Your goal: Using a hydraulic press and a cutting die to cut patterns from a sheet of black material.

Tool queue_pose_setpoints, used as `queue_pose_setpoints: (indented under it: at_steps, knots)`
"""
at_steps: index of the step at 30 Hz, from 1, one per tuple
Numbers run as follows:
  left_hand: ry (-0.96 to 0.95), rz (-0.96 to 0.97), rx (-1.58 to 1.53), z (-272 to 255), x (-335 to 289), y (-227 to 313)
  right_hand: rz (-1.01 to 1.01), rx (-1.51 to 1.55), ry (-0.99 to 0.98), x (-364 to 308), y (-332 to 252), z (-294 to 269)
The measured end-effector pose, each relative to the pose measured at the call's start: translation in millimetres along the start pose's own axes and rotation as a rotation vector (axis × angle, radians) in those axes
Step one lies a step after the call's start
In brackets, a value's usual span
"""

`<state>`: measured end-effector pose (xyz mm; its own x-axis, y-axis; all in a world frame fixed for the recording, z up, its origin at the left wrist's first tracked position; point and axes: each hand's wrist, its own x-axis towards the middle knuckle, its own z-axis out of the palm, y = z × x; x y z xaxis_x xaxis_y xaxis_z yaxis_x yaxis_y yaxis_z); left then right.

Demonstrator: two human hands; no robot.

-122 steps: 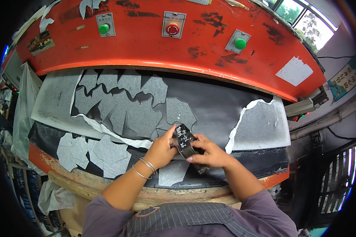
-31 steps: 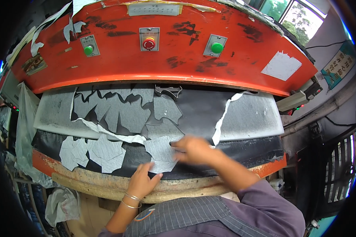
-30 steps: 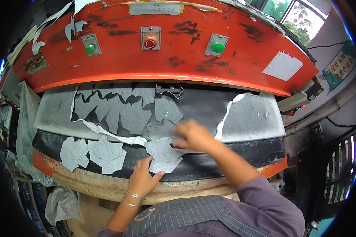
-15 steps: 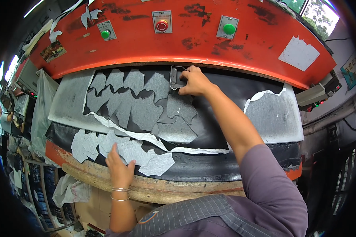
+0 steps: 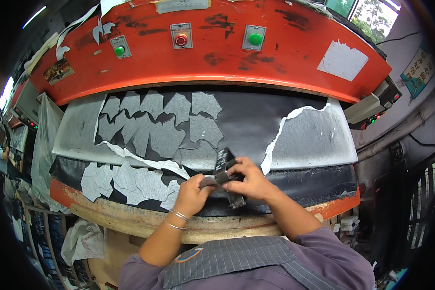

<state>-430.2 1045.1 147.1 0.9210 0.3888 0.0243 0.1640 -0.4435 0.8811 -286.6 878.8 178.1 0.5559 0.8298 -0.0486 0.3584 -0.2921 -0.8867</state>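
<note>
Head view: right fingers wrapped tight round the black die, left fingers pinching a dark flap beside it! Beyond them, the sheet shows cut-outs leftward, uncut black rightward; pale pieces lie left.

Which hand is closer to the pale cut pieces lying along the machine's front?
The left. The left hand is just by the right end of the pale cut pieces; the right hand is farther to the right, gripping a dark tool.
</note>
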Motion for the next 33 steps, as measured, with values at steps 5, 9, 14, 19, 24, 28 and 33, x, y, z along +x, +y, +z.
queue_pose_setpoints:
  at_steps: [5,9,14,19,24,28,33]
  knots:
    - [0.206,-0.091,0.676,-65.3,9.0,-36.0,0.264,-0.334,0.459,10.5,31.7,-51.6]
    - [0.387,0.170,0.606,-58.3,48.7,-8.8,0.413,-0.545,0.467,51.5,26.0,-65.8]
    - [0.155,0.179,0.233,1.8,86.3,-5.8,0.508,-0.603,0.483,70.1,30.7,-54.9]
    - [0.111,0.183,0.155,32.2,82.3,-16.6,0.298,-0.529,0.271,32.6,49.9,-68.4]
    - [0.139,0.210,0.175,32.3,100.0,-18.9,-0.100,-0.621,0.323,12.5,92.9,-92.3]
    - [0.184,0.129,0.268,22.7,138.7,-25.7,-0.054,-0.530,0.209,35.2,94.3,-89.4]
    - [0.032,-0.007,0.415,17.7,182.6,0.0,-0.154,-0.619,0.095,51.5,108.4,-108.7]
